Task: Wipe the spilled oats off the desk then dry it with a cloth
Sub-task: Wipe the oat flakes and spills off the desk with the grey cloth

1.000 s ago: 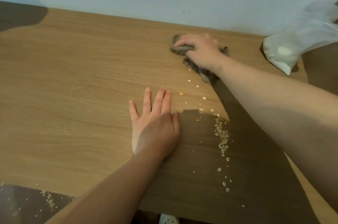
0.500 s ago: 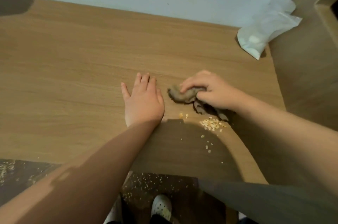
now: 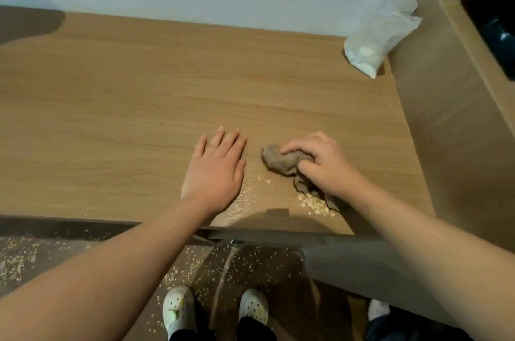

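Oats in a small pile near the front edge of the bench, touching the trailing end of the cloth. A few stray flakes lie apart, between the pile and my left hand. Many more flakes are already scattered on the floor around my shoes.

My right hand is clamped on the bunched brown cloth, fingers curled over its top, pressing it to the wood. My left hand is spread flat and empty on the bench just beside the cloth, fingers apart, holding nothing.

Step in hand, as I judge it: sweeping the last of the oats toward the front edge.

Notes for doing it well:
- Keep the cloth low and pressed, so that flakes are pushed ahead and not rolled under it.
- Drag in one stroke toward the edge; short jabs would scatter the light flakes sideways.
- Go back for the stray flakes by my left hand, since the present line of the cloth would likely miss them.
- Cupping the left hand below the edge would catch the pile; otherwise it joins the mess on the floor.

White bag at the back right corner is well apart from the work. Drying is not yet begun.
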Action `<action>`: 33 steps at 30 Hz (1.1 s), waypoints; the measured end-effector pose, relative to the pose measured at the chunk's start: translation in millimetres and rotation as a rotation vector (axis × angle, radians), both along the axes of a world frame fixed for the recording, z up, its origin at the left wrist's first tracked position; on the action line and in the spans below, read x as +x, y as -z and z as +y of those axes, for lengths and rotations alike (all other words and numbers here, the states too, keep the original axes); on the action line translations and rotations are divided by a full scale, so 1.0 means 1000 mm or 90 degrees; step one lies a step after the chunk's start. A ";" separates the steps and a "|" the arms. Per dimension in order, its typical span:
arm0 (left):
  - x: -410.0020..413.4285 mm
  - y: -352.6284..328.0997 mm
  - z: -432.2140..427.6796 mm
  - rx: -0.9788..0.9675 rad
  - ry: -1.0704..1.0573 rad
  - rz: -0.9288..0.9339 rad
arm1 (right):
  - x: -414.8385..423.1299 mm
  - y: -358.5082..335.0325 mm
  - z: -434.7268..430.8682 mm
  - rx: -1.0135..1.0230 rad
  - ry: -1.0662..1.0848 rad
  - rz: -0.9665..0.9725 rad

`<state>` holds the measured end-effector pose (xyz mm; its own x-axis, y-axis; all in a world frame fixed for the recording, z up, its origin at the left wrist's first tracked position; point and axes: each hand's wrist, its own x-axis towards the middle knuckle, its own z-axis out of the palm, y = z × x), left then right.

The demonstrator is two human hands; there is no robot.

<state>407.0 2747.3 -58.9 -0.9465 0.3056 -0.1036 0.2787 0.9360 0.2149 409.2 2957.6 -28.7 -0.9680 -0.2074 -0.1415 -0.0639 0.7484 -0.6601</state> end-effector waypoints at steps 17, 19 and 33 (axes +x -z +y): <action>0.029 -0.003 -0.020 0.060 0.014 -0.020 | 0.037 0.007 0.022 0.167 0.385 0.101; 0.035 -0.003 -0.027 0.053 0.011 -0.009 | 0.042 0.008 0.041 0.248 0.450 0.049; 0.039 -0.001 -0.023 -0.027 0.012 -0.005 | 0.065 0.012 0.032 0.177 0.527 0.095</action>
<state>445.8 2724.1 -58.3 -0.9399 0.3183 -0.1239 0.2946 0.9390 0.1772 474.0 2989.8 -40.2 -0.8044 0.5912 0.0577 0.4987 0.7249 -0.4751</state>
